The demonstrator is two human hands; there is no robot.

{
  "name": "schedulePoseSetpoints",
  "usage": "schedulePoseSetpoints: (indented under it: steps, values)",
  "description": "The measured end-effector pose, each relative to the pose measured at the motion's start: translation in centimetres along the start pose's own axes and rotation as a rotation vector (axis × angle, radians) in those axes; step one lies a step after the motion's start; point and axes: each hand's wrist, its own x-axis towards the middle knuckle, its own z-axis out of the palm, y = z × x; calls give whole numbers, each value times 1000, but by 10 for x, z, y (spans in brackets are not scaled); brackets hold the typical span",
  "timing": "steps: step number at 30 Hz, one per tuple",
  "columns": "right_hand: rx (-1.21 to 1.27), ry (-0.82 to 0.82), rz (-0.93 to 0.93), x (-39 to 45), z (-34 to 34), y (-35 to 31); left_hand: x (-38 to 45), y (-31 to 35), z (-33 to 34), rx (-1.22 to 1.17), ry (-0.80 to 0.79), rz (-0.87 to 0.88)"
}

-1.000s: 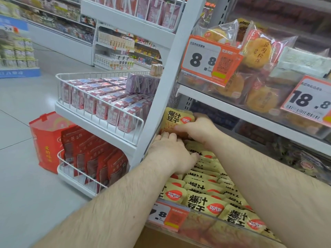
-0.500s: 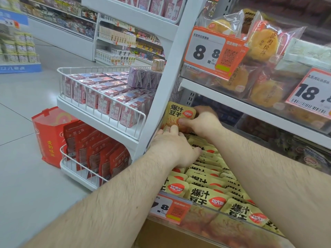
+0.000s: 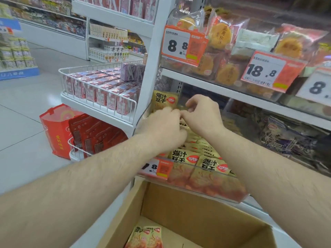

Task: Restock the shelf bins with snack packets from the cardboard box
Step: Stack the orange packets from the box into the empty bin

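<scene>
At the back of the shelf bin (image 3: 206, 192), just beyond both hands, the yellow tofu snack packet (image 3: 163, 101) now stands upright. The right hand (image 3: 202, 113) has slipped off it, fingers curled, apparently holding nothing; the left hand (image 3: 164, 129) presses the row. More packets (image 3: 146, 237) wait in the cardboard box (image 3: 197, 221), so restocking likely continues.

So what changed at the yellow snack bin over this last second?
The right hand let go of the upright yellow snack packet at the back of the clear plastic bin and moved off to its right. The left hand stayed low on the packet row. The brown cardboard box now shows.
</scene>
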Motion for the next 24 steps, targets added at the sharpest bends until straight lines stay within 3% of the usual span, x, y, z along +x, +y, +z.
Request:
schedulePoseSetpoints:
  steps: [3,7,9,11,15,17,19,24]
  values:
    - [7,104,-155,-67,-15,5,-48,11,0,-189,1,62]
    - [173,117,-187,-160,5,45,-94,9,39,-209,-302,126]
    - [196,-39,-15,-200,34,79,-111,3,74,-68,-550,127]
    - [113,-295,208,-229,72,115,-122,-9,105,18,-742,59]
    - [-128,-793,452,-279,144,183,-137,-29,137,94,-989,24]
    - [-212,-960,491,-305,175,201,-141,-33,146,120,-1038,33]
    - [-289,-1033,506,-324,201,209,-139,-38,152,111,-1054,23]
    - [-292,-1040,701,-345,243,215,-136,-42,157,69,-1065,-48]
